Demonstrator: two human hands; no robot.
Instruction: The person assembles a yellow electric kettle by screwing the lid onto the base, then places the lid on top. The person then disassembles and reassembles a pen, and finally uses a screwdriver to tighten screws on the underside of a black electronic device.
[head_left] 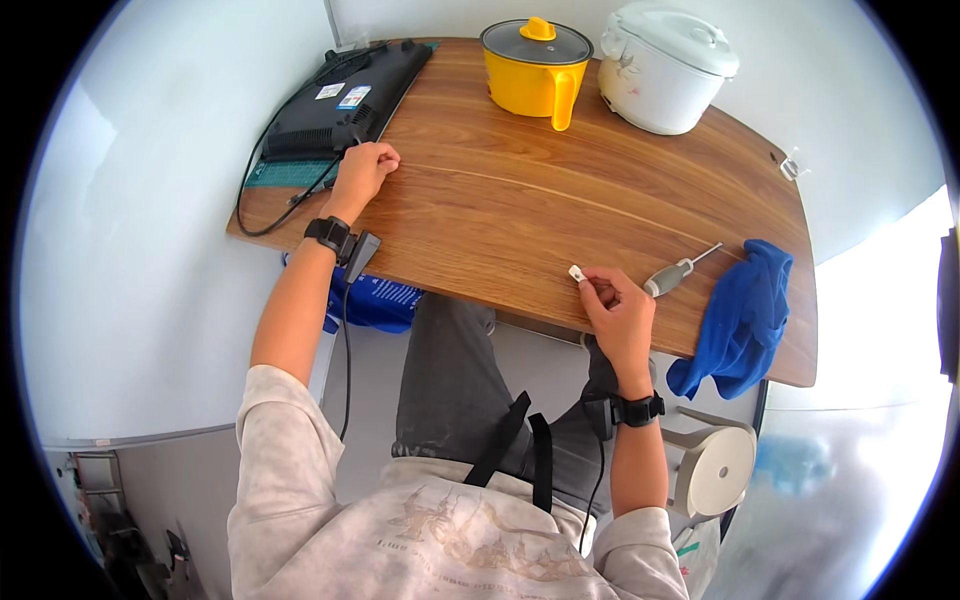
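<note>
My right hand point(618, 305) is closed near the table's front edge, pinching a small white piece point(577, 272) between thumb and fingers. Just right of it lies a screwdriver point(668, 278) with a grey and pale handle, its shaft pointing away to the right. My left hand point(367, 172) is curled closed over the table at the left. It is at the near corner of a flat black appliance point(335, 105), which lies with its vented, labelled side up. Whatever the left fingers may hold is hidden.
A green mat point(285, 174) shows under the black appliance, and a black cord point(243, 205) loops at its left. Toward the back stand a yellow pot with a lid point(525, 85) and a white rice cooker point(655, 90). A blue cloth point(745, 320) hangs over the right front edge.
</note>
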